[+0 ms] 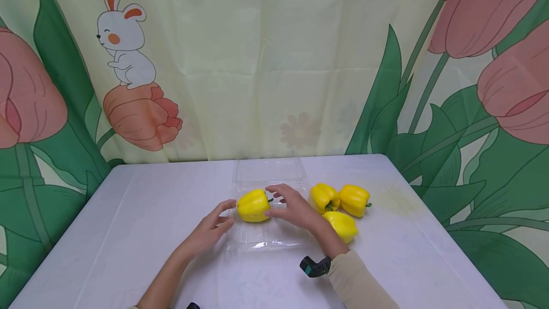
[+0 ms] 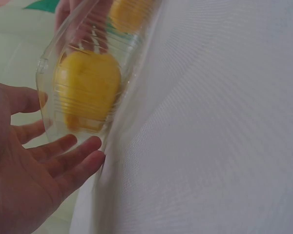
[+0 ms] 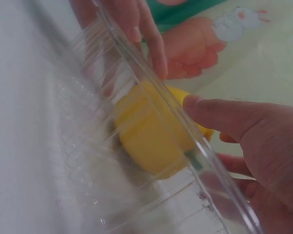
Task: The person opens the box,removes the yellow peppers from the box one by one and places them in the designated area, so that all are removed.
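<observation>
A yellow bell pepper [image 1: 253, 205] lies on its side in a clear plastic clamshell container [image 1: 253, 238], its green stem toward the right. At the container's left wall is my left hand [image 1: 210, 232], fingers spread and loosely bent; its fingertips [image 2: 95, 142] are close to the wall, apart from the pepper. My right hand [image 1: 293, 208] hovers around the stem end, thumb [image 3: 210, 111] and fingers spread apart. The thumb tip is very near the pepper; contact is hard to tell. In the right wrist view, the pepper [image 3: 149, 131] shows through the clear wall.
Right of the container, three more yellow bell peppers [image 1: 354, 200] sit close together, one [image 1: 340, 226] beside my right forearm. The container's raised lid [image 1: 269, 170] stands toward the back. A white cloth covers the table [image 1: 107, 237], and a printed curtain [image 1: 257, 61] hangs behind.
</observation>
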`<state>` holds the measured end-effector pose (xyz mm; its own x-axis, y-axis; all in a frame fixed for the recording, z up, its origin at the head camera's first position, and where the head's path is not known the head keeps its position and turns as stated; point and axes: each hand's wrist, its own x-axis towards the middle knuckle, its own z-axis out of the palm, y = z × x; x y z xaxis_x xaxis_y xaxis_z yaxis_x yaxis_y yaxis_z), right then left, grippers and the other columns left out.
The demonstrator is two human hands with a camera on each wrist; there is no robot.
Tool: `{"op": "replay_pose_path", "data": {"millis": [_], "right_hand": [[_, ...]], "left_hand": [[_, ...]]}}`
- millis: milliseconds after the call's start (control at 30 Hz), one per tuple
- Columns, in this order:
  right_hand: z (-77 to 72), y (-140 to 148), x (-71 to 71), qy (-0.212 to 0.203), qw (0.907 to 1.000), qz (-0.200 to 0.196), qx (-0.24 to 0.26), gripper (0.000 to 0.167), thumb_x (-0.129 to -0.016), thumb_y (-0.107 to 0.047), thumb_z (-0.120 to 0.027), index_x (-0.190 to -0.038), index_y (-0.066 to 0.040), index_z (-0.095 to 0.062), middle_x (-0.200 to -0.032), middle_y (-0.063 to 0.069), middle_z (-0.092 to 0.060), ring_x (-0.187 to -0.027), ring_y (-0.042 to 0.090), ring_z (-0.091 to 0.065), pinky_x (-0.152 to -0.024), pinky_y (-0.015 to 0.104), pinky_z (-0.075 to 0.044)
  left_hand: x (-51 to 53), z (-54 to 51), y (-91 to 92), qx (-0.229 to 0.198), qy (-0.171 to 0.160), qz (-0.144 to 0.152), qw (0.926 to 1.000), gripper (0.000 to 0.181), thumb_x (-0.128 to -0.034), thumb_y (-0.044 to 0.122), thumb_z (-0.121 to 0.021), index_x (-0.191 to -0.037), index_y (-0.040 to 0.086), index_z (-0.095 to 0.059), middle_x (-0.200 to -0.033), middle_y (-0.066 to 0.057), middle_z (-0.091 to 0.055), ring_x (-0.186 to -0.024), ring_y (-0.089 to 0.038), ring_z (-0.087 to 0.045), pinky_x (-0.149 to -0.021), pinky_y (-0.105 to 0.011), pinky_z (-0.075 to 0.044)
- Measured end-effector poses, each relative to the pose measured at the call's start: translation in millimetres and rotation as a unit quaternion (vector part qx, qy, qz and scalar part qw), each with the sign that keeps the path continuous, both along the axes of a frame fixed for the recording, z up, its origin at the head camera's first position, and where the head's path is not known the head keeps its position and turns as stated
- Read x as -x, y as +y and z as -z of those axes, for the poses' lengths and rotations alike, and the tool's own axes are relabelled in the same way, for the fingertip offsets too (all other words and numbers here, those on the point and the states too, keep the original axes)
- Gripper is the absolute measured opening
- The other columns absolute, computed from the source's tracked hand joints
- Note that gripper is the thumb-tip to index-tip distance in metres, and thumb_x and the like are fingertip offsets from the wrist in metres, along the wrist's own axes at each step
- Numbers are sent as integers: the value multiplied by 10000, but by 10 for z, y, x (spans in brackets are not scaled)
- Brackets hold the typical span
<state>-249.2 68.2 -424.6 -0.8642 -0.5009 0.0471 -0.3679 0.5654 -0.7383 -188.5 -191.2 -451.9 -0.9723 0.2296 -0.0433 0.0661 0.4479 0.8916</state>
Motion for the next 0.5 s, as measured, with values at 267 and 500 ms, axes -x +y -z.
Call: {"op": "replay_pose_path", "data": {"millis": [267, 500], "right_hand": [[6, -63, 8, -133, 9998, 50, -118, 664, -833, -376, -745, -1413, -242, -451, -1430, 17, -479, -1218, 243, -525, -1017, 437, -491], [14, -110, 16, -201, 9996, 77, -187, 666, -830, -387, -745, -1412, -258, -448, -1432, 11, -476, -1212, 223, -514, -1010, 416, -496]], "left_hand": [[2, -4, 5, -13, -25, -7, 10000, 484, -992, 182, -528, -1448, 251, -381, -1517, -70, -404, -1257, -301, -550, -1010, -480, -494], [0, -4, 9, -22, -49, -22, 10000, 486, -992, 175, -527, -1450, 246, -381, -1508, -78, -414, -1252, -301, -554, -1013, -478, -493]]}}
